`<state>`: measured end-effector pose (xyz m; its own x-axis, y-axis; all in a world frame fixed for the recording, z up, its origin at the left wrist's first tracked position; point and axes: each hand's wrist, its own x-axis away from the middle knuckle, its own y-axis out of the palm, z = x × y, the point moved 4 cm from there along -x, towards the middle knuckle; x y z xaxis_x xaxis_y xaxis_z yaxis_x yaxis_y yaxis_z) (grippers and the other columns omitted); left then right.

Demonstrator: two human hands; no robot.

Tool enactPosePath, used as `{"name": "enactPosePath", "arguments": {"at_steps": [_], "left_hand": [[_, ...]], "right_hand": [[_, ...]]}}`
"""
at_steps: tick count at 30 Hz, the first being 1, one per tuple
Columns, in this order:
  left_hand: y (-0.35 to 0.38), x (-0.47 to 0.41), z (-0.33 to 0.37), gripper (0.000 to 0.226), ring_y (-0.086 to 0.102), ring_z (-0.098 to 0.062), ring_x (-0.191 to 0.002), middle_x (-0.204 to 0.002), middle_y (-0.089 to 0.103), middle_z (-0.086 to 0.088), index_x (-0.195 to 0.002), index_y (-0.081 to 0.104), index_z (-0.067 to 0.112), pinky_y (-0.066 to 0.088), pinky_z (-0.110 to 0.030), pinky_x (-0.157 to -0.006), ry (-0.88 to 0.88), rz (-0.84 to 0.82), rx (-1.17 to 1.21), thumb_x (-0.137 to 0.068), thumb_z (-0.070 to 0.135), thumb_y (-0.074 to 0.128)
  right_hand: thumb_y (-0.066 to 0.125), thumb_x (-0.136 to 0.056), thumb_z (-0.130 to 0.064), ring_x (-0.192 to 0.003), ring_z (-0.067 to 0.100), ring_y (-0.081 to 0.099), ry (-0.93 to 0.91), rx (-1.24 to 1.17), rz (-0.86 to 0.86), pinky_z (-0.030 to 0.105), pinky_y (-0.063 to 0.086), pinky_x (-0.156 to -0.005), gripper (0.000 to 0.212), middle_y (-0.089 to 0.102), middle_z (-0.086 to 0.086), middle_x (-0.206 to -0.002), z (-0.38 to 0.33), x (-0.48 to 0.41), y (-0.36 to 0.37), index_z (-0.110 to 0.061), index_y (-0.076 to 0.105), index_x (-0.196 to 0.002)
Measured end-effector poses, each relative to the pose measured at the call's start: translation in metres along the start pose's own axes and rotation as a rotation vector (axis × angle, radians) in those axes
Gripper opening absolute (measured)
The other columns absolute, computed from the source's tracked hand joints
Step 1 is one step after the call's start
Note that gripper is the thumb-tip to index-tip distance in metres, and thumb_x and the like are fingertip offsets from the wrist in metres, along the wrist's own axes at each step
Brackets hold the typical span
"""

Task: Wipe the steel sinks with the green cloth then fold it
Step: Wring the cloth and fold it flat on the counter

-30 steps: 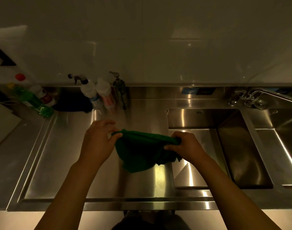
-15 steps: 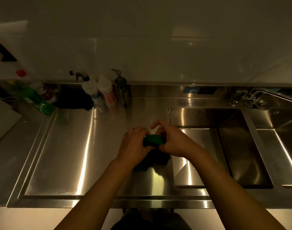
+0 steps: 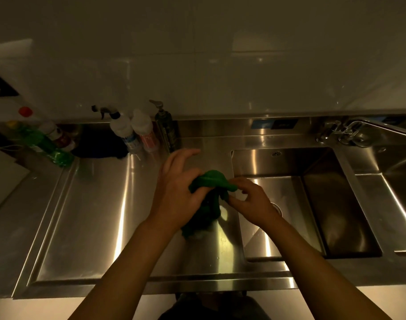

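Both hands hold the bunched green cloth (image 3: 212, 181) above the steel counter (image 3: 86, 215) — left hand (image 3: 176, 192) gripping it, thumb clamped; right hand (image 3: 250, 199) pinching its edge; the sink (image 3: 335, 204) lies just right.

Spray bottle (image 3: 122, 132), pump bottle (image 3: 167, 135), faucet (image 3: 349, 133)
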<state>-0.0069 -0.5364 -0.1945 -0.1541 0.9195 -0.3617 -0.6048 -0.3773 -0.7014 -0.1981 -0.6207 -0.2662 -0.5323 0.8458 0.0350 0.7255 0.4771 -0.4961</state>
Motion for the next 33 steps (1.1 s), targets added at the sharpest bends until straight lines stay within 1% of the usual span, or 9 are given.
{"name": "enactPosePath", "arguments": {"at_steps": [2,5,10,14,17,22,26,28,33], "left_hand": [[-0.011,-0.003,0.001,0.019,0.04,-0.023,-0.14,-0.148,0.05,0.004,-0.092,0.075,0.021,0.031,-0.034,-0.116,-0.012,0.018,-0.002,-0.089,0.039,0.075],[-0.019,-0.001,-0.003,0.016,0.039,-0.02,-0.139,-0.147,0.051,0.005,-0.096,0.078,0.021,0.021,-0.014,-0.114,-0.054,-0.008,0.035,-0.088,0.035,0.079],[-0.023,0.01,-0.027,0.016,0.041,-0.017,-0.138,-0.147,0.053,0.005,-0.102,0.078,0.029,0.022,-0.001,-0.106,-0.238,-0.018,0.152,-0.087,0.026,0.08],[-0.03,0.023,-0.059,0.013,0.042,-0.027,-0.137,-0.145,0.055,-0.001,-0.095,0.075,0.029,0.037,-0.035,-0.112,-0.329,-0.019,0.048,-0.088,0.02,0.081],[-0.017,0.034,-0.066,0.014,0.036,-0.026,-0.14,-0.15,0.051,-0.002,-0.101,0.076,0.026,0.027,-0.034,-0.112,-0.339,-0.105,-0.018,-0.091,0.018,0.079],[-0.005,0.043,-0.068,0.037,0.028,-0.02,-0.145,-0.155,0.042,0.002,-0.122,0.07,0.031,0.029,-0.039,-0.117,-0.374,-0.16,-0.044,-0.087,0.03,0.08],[0.006,0.037,-0.052,0.087,0.023,-0.004,-0.142,-0.158,0.031,0.012,-0.146,0.051,0.041,0.026,-0.029,-0.113,-0.363,-0.273,0.054,-0.07,0.067,0.083],[0.015,0.033,-0.045,0.095,0.022,-0.005,-0.143,-0.16,0.029,0.012,-0.147,0.049,0.042,0.026,-0.03,-0.114,-0.351,-0.342,0.065,-0.064,0.078,0.078],[0.027,0.022,-0.043,0.034,0.044,-0.027,-0.136,-0.149,0.051,-0.001,-0.116,0.073,0.024,0.042,-0.043,-0.111,-0.321,-0.353,0.01,-0.085,0.036,0.081]], "right_hand": [[0.08,-0.08,-0.004,-0.108,-0.011,0.055,0.078,-0.104,-0.035,0.023,0.046,-0.094,0.049,0.063,-0.017,-0.115,0.001,0.004,0.007,-0.036,0.063,-0.113],[0.084,-0.077,-0.003,-0.123,0.005,0.055,0.104,-0.24,-0.146,0.034,0.047,-0.103,0.061,0.061,-0.005,-0.132,-0.005,0.004,0.016,-0.022,0.061,-0.131],[0.075,-0.085,-0.002,-0.113,0.025,0.067,0.056,-0.363,-0.086,0.038,0.052,-0.098,0.029,0.072,0.013,-0.116,-0.018,-0.003,0.014,-0.001,0.073,-0.114],[0.071,-0.091,-0.008,-0.093,0.008,0.07,0.117,-0.296,-0.003,0.024,0.053,-0.09,0.013,0.077,0.003,-0.096,-0.014,-0.005,0.003,-0.006,0.078,-0.102],[0.066,-0.095,-0.011,-0.087,-0.004,0.063,0.044,-0.13,-0.016,0.009,0.045,-0.081,0.01,0.071,-0.004,-0.09,-0.025,-0.004,0.006,-0.008,0.075,-0.097],[0.058,-0.1,-0.015,-0.086,0.018,0.06,-0.067,-0.079,-0.066,0.031,0.048,-0.074,0.01,0.062,0.008,-0.091,-0.045,0.002,0.015,-0.008,0.064,-0.097],[0.059,-0.1,-0.019,-0.088,0.014,0.056,-0.22,0.083,-0.115,0.032,0.046,-0.077,0.008,0.055,0.001,-0.096,-0.059,0.004,0.019,-0.013,0.062,-0.097],[0.058,-0.1,-0.022,-0.087,0.012,0.055,-0.256,0.147,-0.137,0.033,0.046,-0.077,0.008,0.053,-0.003,-0.098,-0.062,0.005,0.022,-0.015,0.061,-0.098],[0.056,-0.101,-0.027,-0.088,0.01,0.055,-0.275,0.242,-0.167,0.034,0.047,-0.077,0.012,0.054,-0.003,-0.099,-0.059,0.005,0.019,-0.018,0.063,-0.103]]}}
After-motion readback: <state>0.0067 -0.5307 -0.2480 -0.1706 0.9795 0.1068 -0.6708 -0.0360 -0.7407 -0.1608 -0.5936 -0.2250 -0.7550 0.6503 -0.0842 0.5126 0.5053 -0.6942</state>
